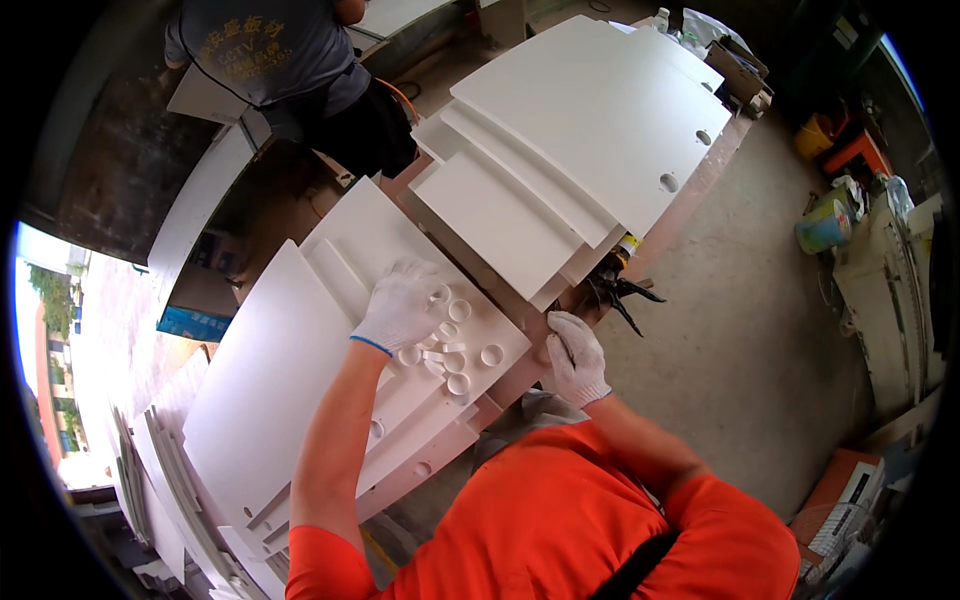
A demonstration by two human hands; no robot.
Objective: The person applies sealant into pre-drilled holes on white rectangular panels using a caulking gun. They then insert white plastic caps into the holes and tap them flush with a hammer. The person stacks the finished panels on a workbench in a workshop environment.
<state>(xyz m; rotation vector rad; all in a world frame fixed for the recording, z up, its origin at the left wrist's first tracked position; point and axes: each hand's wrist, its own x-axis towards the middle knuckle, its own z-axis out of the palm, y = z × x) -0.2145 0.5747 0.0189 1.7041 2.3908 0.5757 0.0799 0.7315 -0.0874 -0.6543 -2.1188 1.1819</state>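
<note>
My left hand (pixel 400 305), in a white glove, rests on a stack of white boards (pixel 290 370) and touches a cluster of small white rings (pixel 455 350) lying on the top board. Whether its fingers grip one ring is unclear. My right hand (pixel 575 355), also gloved, is curled at the edge of the reddish workbench (pixel 690 210), just below a black clamp-like tool (pixel 615 292); nothing shows in it. A second stack of white boards (pixel 580 140) with round holes lies farther back on the bench.
Another person in a grey shirt and dark trousers (pixel 300 70) stands at the far left end of the bench. A paint can (pixel 822 228), orange stool (pixel 855 150) and machinery (pixel 890 290) sit on the concrete floor to the right. Boxes (pixel 845 500) lie at lower right.
</note>
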